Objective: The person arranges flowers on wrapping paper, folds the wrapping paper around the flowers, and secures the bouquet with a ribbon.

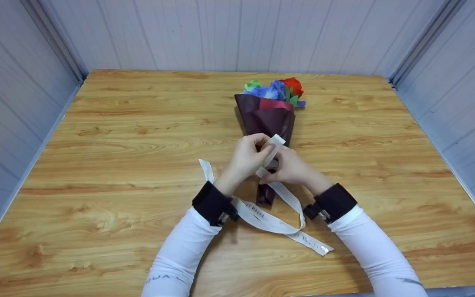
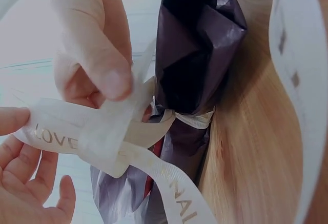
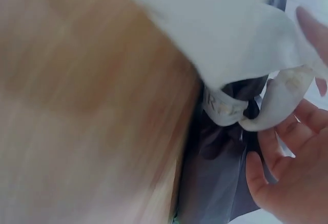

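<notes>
A bouquet in dark maroon wrapping paper (image 1: 258,117) lies on the wooden table, its stem end toward me. White ribbon (image 1: 289,196) with gold lettering goes round its narrow neck and loops loosely there, as the right wrist view shows. My left hand (image 1: 245,154) pinches the ribbon near one end, whose tip sticks up past the thumb. Across the neck, my right hand (image 1: 291,167) holds another stretch of ribbon between thumb and fingers. In the left wrist view, a ribbon loop (image 2: 56,137) reading LOVE stands out from the knot area beside the fingers.
Artificial blue, green and red flowers (image 1: 268,91) fill the bouquet's far end. One ribbon tail (image 1: 311,244) trails on the table toward me, and another piece (image 1: 206,169) shows left of my left wrist. Pale panelled walls (image 1: 237,35) enclose the table (image 1: 118,165) at the back and sides.
</notes>
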### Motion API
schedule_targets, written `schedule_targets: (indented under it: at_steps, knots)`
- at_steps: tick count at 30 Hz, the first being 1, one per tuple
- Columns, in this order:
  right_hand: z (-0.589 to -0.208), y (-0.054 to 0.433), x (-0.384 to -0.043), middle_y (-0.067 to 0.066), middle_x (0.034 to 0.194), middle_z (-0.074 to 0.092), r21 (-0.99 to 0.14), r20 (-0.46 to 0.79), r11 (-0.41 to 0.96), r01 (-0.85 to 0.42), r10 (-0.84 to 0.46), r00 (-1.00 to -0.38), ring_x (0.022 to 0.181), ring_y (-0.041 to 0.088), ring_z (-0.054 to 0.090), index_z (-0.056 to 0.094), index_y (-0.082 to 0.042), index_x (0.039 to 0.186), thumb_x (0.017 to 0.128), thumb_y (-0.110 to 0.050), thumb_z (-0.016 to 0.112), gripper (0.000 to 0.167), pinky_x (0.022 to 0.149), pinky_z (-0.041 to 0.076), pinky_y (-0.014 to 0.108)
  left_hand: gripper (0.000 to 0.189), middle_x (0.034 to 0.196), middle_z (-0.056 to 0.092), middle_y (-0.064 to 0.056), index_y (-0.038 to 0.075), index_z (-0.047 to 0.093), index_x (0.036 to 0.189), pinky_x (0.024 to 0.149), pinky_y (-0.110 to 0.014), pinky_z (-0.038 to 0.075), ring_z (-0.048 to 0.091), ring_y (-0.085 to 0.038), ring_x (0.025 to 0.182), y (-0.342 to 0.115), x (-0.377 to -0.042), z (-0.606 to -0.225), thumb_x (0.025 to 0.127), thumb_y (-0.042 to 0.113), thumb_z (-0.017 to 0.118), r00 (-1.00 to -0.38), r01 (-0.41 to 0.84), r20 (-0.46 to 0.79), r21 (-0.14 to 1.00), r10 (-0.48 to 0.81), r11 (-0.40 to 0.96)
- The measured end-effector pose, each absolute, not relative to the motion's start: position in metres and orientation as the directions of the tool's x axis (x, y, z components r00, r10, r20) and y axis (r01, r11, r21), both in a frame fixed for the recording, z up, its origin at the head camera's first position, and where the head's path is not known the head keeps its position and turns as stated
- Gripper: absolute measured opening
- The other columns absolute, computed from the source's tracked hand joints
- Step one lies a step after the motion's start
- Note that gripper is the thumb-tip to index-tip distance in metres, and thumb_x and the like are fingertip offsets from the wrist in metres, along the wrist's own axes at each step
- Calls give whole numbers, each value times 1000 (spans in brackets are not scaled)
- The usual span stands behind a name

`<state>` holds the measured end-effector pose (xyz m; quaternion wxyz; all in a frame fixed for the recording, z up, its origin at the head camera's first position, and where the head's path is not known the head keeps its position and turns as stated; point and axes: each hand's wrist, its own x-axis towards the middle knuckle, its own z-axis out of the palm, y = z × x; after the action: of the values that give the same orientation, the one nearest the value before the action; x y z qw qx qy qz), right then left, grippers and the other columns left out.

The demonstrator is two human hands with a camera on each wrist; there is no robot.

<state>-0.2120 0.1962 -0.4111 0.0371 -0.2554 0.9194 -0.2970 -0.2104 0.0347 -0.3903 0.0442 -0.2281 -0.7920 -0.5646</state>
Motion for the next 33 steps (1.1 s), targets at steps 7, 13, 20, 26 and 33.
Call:
schedule_targets:
  at_steps: [7, 13, 20, 26, 33]
  knots:
    - [-411, 194, -209, 13, 112, 66, -539, 72, 725, -429, -468, -881, 106, 29, 57, 63, -3, 113, 69, -21, 79, 49, 93, 29, 53, 12, 84, 69, -12, -1, 69, 91, 65, -19, 42, 59, -23, 75, 34, -209, -388, 90, 8, 61, -892, 408, 324, 877, 316, 253]
    - [-410, 198, -212, 0, 63, 51, -563, 66, 738, -372, -409, -910, 62, 15, 44, 67, 0, 82, 76, -8, 68, 9, 61, 38, 29, 12, 84, 69, -13, -1, 69, 90, 67, -20, 44, 61, -24, 76, 34, -210, -390, 90, 8, 62, -888, 417, 335, 874, 315, 248]
    - [-417, 200, -214, -9, 53, 42, -586, 176, 733, -346, -302, -937, 52, 9, 38, 68, 0, 65, 78, -4, 67, 14, 49, 29, 20, 10, 86, 70, -13, -1, 69, 91, 68, -19, 47, 64, -26, 80, 34, -211, -390, 89, 6, 61, -894, 402, 315, 878, 319, 259]
    - [-418, 201, -215, -4, 56, 50, -531, 240, 770, -355, -265, -934, 55, 13, 42, 71, -2, 67, 76, -3, 69, 9, 51, 31, 22, 9, 85, 69, -12, -1, 68, 88, 65, -16, 45, 62, -25, 78, 34, -211, -391, 90, 5, 60, -895, 392, 306, 887, 325, 243]
    - [-418, 204, -215, -1, 61, 53, -570, 208, 762, -309, -230, -951, 56, 13, 42, 72, -4, 74, 73, -1, 64, 9, 51, 30, 22, 9, 80, 66, -8, 0, 67, 86, 62, -16, 42, 57, -20, 72, 34, -212, -392, 90, 6, 61, -896, 386, 299, 889, 327, 246]
